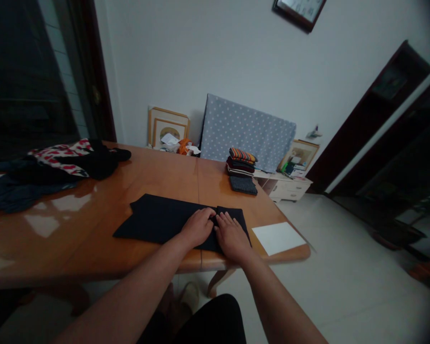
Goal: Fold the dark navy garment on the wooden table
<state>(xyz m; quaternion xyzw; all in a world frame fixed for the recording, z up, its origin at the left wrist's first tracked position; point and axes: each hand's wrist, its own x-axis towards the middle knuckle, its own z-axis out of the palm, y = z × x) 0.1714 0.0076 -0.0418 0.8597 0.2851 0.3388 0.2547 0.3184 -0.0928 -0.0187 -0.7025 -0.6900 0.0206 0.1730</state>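
1. Dim room with a white wall; a glossy wooden bench (93, 210) fills the left and middle of the frame
2. At the lower middle, a dark garment (157, 220) lies flat on the bench, already narrowed into a long band, its right end doubled over
3. Left hand (198, 227) and right hand (232, 235) press side by side on that right end; the fingers lie flat and spread on the cloth, pinching nothing
4. Done, as I judge it: a stack of folded clothes (241, 162) and a dark folded piece (243, 185) sit at the far edge, middle of the frame
5. Left: this fold looks about half made, and a heap of unfolded clothes (57, 167) waits at the left
6. White sheet (277, 237) lies just right of the hands
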